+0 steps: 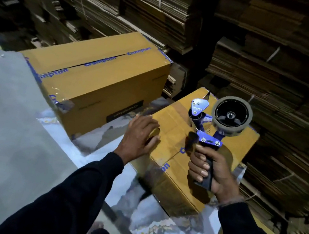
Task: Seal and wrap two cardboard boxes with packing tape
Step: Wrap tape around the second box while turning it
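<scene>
Right fingers (201,166) curled round 1 tape dispenser (219,127), left fingers (144,123) flat on 1 of 2 boxes (174,140).

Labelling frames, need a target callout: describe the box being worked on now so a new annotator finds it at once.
Start at the wall of stacked flat cardboard filling the background. In front of it two brown boxes sit on a glossy patterned sheet; take the nearer box, on the right. Unlike the long box behind it, the left hand rests on it and the right hand holds a blue tape gun over it.
</scene>
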